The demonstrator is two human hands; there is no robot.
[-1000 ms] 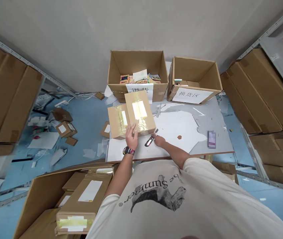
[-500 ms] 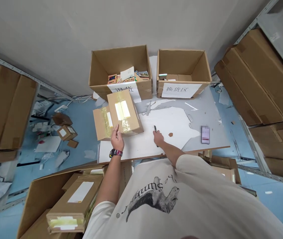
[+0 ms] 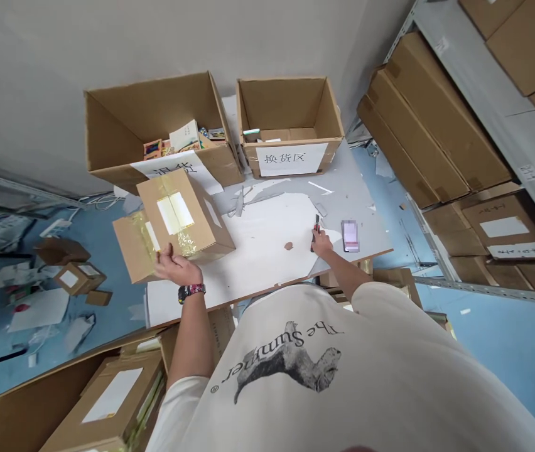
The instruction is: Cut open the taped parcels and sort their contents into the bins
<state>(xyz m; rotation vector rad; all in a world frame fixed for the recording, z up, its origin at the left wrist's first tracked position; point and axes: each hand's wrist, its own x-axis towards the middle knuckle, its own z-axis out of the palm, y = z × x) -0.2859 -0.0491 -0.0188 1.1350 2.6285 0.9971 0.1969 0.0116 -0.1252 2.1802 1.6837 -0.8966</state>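
A taped cardboard box (image 3: 201,216) with a white label sits on the left part of the white-covered table (image 3: 267,251), beside a second taped box (image 3: 130,251). My left hand (image 3: 178,267) is at the near lower edge of the boxes, fingers bent and partly apart, palm turned up; nothing shows in it. On the right of the table, my right hand (image 3: 321,242) is wrapped round a black and red cutter (image 3: 316,226). Just right of that hand lies a phone (image 3: 350,236) with a blurred screen.
Behind stand two open cartons with written signs, the left carton (image 3: 230,164) holding books and the right carton (image 3: 291,132) a few items. Shelves with boxes (image 3: 437,125) rise at right. A large carton of parcels (image 3: 27,392) is below left.
The view has turned to the right. My right hand has moved right across the table with the cutter, nearer the phone. My left hand has shifted left along the box's lower edge.
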